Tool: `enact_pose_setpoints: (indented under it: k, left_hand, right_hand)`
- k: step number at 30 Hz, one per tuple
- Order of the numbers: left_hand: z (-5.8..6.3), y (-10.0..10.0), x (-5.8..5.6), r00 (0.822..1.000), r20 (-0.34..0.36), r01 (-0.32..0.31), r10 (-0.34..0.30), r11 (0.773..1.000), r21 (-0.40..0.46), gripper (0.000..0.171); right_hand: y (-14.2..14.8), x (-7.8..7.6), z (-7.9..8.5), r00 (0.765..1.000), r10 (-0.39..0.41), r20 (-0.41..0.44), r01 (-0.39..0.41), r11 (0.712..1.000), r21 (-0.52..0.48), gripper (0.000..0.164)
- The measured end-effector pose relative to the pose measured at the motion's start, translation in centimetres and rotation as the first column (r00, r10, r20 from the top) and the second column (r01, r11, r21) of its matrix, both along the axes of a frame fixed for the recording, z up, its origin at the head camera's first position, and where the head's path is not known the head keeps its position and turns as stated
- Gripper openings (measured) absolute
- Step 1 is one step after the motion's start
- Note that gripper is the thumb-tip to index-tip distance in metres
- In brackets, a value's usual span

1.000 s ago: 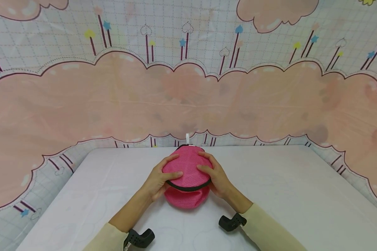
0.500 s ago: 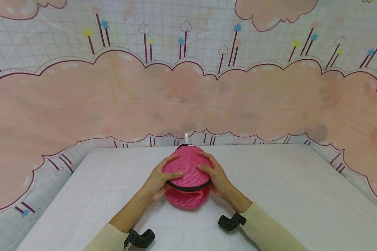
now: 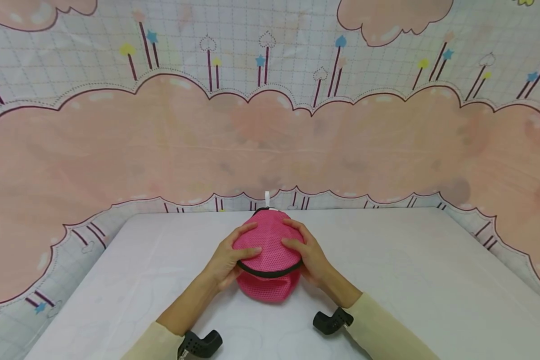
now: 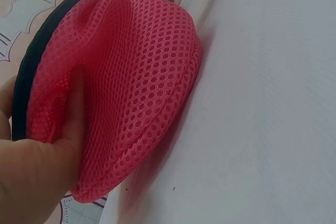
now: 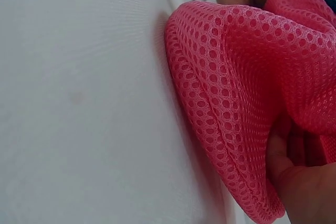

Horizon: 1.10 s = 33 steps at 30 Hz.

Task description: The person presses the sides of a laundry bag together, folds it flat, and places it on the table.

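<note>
A pink mesh laundry bag (image 3: pixel 270 245) stands at the middle of the white table, gripped from both sides. A black trim band (image 3: pixel 270 273) curves across its front, with a pink lower bulge beneath it. At the top back a small white tag (image 3: pixel 267 199) sticks up. My left hand (image 3: pixel 227 256) holds the left side, thumb across the front mesh. On the right side my right hand (image 3: pixel 314 254) grips it likewise. In the left wrist view the mesh (image 4: pixel 142 61) is creased beside a finger. The right wrist view shows fingers pressed into a fold of the bag (image 5: pixel 236 87).
The table (image 3: pixel 414 280) is covered in white and reaches back to a hanging cloth backdrop (image 3: pixel 270 150) printed with pink clouds. A black wrist camera (image 3: pixel 202 344) sits at the left cuff, another black wrist camera (image 3: pixel 333 321) at the right cuff.
</note>
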<state>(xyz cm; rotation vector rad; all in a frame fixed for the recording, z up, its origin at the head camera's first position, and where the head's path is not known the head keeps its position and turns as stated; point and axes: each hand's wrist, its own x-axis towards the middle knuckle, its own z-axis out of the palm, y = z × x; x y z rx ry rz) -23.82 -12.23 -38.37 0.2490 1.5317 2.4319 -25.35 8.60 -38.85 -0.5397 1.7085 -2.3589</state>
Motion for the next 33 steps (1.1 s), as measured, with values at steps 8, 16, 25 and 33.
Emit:
enact_pose_setpoints:
  k: [8,16,25,33]
  left_hand:
    - [-0.14,0.08,0.11,1.000,0.024,-0.011,0.011,1.000,-0.001,0.066]
    - [-0.26,0.12,0.22,0.999,0.031,-0.018,0.018,1.000,0.014,0.065]
    - [-0.44,-0.12,-0.21,1.000,0.022,-0.020,0.020,1.000,0.009,0.066]
    - [-0.31,0.13,-0.08,0.999,0.026,-0.025,0.024,0.999,0.023,0.064]
  right_hand:
    - [-0.10,-0.03,-0.29,1.000,0.010,-0.007,-0.009,1.000,0.009,0.051]
    - [-0.16,-0.05,-0.38,1.000,0.019,-0.002,-0.019,1.000,0.002,0.051]
    - [-0.26,-0.03,-0.26,0.998,0.060,0.025,-0.060,0.998,-0.023,0.052]
    - [-0.13,-0.07,-0.35,0.997,0.075,0.030,-0.074,0.997,-0.030,0.054]
